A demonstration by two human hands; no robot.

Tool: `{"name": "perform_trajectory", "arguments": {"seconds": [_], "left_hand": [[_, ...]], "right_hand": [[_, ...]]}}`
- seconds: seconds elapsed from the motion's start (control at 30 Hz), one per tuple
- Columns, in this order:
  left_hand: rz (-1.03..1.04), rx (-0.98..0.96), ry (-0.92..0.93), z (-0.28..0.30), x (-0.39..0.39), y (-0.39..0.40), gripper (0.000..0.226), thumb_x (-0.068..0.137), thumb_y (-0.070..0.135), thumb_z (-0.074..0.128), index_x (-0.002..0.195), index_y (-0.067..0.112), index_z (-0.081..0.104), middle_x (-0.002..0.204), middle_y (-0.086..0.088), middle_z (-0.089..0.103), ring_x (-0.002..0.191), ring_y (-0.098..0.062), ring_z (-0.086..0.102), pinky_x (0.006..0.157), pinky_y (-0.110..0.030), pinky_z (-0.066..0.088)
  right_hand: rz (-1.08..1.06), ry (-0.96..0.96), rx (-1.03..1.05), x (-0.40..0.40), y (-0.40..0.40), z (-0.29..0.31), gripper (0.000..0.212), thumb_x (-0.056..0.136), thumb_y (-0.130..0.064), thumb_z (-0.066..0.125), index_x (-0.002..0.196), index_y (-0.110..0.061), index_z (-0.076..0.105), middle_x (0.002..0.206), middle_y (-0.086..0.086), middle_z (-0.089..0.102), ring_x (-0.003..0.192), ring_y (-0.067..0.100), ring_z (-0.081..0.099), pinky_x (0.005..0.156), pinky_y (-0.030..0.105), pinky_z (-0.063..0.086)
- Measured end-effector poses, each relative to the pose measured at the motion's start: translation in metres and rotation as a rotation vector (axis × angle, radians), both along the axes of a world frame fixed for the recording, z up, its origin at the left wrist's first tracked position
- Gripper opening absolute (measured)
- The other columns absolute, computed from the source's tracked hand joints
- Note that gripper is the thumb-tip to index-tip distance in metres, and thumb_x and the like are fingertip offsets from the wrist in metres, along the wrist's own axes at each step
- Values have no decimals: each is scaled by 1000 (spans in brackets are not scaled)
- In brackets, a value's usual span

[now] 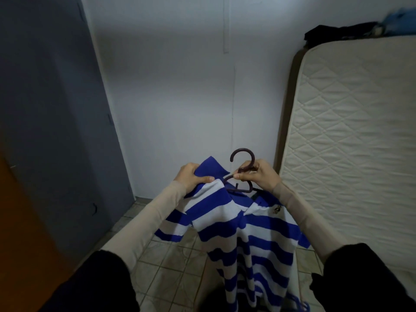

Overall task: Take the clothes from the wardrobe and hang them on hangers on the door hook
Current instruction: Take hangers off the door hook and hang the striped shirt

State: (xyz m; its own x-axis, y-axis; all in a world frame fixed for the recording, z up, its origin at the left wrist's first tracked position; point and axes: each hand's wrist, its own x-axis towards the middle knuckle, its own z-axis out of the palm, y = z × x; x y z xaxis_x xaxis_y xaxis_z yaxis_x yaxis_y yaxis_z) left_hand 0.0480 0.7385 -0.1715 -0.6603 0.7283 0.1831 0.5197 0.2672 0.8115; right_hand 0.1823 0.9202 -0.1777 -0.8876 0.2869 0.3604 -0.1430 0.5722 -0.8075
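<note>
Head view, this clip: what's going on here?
A person is putting a blue-and-white striped polo shirt on a dark hanger. The right hand grips the hanger below its hook, while the left hand holds the shirt's collar. The shirt dangles over the tiled floor, a mattress leaning at the right. No door hook in view.

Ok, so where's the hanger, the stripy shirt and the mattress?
hanger (242,154), head view, on the top curve of its dark hook.
striped shirt (243,239), head view, on the chest below the collar.
mattress (351,131), head view, on its quilted face, standing at the right.
</note>
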Motion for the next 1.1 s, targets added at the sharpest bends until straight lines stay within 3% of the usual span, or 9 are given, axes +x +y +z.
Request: {"name": "perform_trajectory", "arguments": {"seconds": [0.13,0.3,0.4,0.47,0.67,0.73,0.87,1.0,1.1], "left_hand": [[61,287,-264,3,0,-1,18,77,12,73,64,14,59,59,5,65,54,-9,58,55,-19,49],[5,215,-198,13,-3,-4,27,78,10,71,57,13,55,47,10,62,44,-1,56,49,-13,46],[-75,88,-70,9,0,-1,17,76,11,73,65,3,63,60,0,65,60,-10,59,65,-23,48],[-114,17,-29,3,3,2,10,74,13,75,72,11,66,71,-3,66,70,-16,60,77,-31,49],[-74,-208,226,-8,9,8,24,72,26,78,67,14,57,77,-7,63,71,-20,54,68,-31,43],[-58,-180,232,-10,8,8,22,71,25,78,70,12,60,79,-8,65,72,-21,55,68,-29,43],[-49,-23,173,-14,6,7,41,70,25,79,104,9,64,105,-7,68,96,-21,61,89,-32,49],[-58,115,165,-12,11,9,30,74,20,76,100,13,65,95,1,66,92,-15,58,87,-23,43],[-81,108,181,-14,12,11,24,75,19,74,97,11,68,94,-3,69,90,-17,60,86,-24,44]], "right_hand": [[15,-73,36,4,4,-6,7,76,-9,73,83,-8,72,78,8,69,75,18,63,78,35,51],[-70,8,-25,9,15,-10,4,77,-14,72,79,-17,72,80,6,69,79,21,63,81,37,49],[-19,25,-69,7,8,-9,7,76,-8,71,80,-13,72,80,3,69,80,19,64,82,32,51],[17,18,-60,4,1,-7,6,77,-7,70,82,-9,71,80,1,68,79,15,64,77,27,52],[-11,34,-45,0,-7,-5,7,75,-8,73,81,-11,70,76,-2,67,72,11,61,71,22,50],[-14,38,-35,0,-8,-5,7,75,-9,73,82,-10,71,77,-1,67,75,15,61,73,24,51],[-32,35,-2,0,-6,-7,12,76,-10,72,86,-5,72,82,5,69,80,19,63,78,28,52],[-42,29,0,-1,-7,-11,13,77,-10,72,87,-2,71,82,3,68,79,17,63,74,23,52],[-37,34,-9,-1,-11,-12,11,77,-9,71,86,-4,72,81,2,68,76,13,63,71,18,51]]}}
